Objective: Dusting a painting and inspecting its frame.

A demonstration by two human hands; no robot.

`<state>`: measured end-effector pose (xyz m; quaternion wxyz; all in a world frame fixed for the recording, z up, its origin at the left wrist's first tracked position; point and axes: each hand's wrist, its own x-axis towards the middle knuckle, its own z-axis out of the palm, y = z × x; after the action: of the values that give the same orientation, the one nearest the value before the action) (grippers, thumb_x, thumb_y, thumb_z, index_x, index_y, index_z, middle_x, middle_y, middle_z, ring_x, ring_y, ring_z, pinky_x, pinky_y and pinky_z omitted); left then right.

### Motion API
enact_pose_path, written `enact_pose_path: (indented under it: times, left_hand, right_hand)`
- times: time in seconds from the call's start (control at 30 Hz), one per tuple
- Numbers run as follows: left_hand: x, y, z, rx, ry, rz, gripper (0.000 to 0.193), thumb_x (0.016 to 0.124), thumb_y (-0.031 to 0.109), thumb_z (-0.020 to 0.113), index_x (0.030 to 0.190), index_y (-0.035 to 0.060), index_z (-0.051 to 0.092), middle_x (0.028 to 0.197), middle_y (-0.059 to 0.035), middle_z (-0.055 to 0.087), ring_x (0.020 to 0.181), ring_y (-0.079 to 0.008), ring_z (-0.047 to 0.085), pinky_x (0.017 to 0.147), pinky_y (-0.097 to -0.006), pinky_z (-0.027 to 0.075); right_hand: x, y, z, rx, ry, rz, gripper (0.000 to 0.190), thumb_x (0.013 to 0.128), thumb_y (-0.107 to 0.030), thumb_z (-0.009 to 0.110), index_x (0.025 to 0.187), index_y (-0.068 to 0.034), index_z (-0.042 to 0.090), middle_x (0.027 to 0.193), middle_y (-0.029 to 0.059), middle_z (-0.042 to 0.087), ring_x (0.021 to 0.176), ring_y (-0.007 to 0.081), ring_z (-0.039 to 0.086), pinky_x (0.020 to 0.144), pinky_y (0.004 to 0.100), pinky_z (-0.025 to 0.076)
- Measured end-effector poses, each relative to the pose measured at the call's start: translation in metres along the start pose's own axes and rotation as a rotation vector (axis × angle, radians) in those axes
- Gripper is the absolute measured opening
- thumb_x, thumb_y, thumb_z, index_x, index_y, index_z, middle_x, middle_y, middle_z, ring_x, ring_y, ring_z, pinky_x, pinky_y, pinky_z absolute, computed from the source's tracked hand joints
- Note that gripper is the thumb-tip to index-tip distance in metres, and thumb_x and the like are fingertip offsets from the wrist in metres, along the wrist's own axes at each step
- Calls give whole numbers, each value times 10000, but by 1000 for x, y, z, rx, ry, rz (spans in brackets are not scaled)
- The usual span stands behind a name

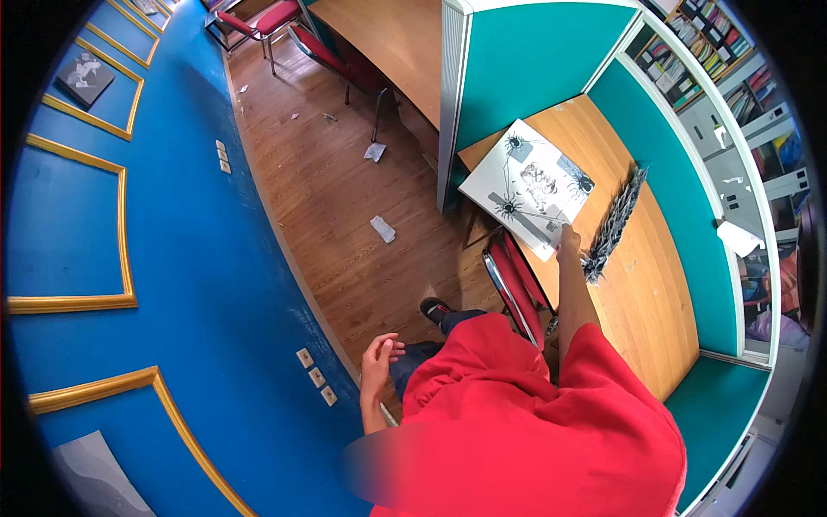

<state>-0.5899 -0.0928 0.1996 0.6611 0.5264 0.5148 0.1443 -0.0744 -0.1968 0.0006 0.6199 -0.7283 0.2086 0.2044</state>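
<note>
My right hand grips the near corner of a white canvas panel printed with black spider-like figures and grey shapes. The panel lies over a wooden desk and juts past its left edge. Just right of that hand, a dark grey, shaggy strip, feathery or furry, rests on the desk. My left hand hangs beside my body near the blue wall, fingers loosely apart, holding nothing.
Green partitions border the desk. A red chair stands at its left edge. Paper scraps lie on the wooden floor. Gold frames and socket plates are on the blue wall. Another desk stands beyond the partition.
</note>
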Motion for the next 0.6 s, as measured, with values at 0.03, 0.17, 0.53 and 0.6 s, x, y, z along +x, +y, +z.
enact_pose_path:
  times: [0.03,0.17,0.53,0.6]
  left_hand:
    - [-1,-2,-1,2,7,-11,289,982,234,454,1137,33,591,977,-96,666,876,-173,651,767,-273,491]
    - [1,3,0,-31,-5,-15,276,977,223,471,1142,40,595,972,-98,668,868,-170,648,754,-273,486]
    - [131,36,55,-145,-232,34,358,959,284,483,1230,54,526,1122,-120,625,1012,-211,622,823,-320,490]
    - [157,41,80,-152,-259,44,388,955,292,487,1261,55,501,1160,-128,609,1048,-222,609,840,-332,485]
  right_hand:
    - [-11,-1,5,121,-11,53,321,815,-290,619,954,-2,601,818,107,612,678,224,612,503,379,449]
    - [-18,-14,14,268,-77,149,232,825,-255,596,920,-43,590,785,83,573,666,228,609,513,389,487]
    - [-24,-4,70,317,0,114,320,796,-153,553,1026,69,564,928,173,618,715,295,641,557,457,532]
    - [-21,0,74,321,-27,29,312,799,-132,533,1004,100,573,950,201,633,756,294,652,638,427,539]
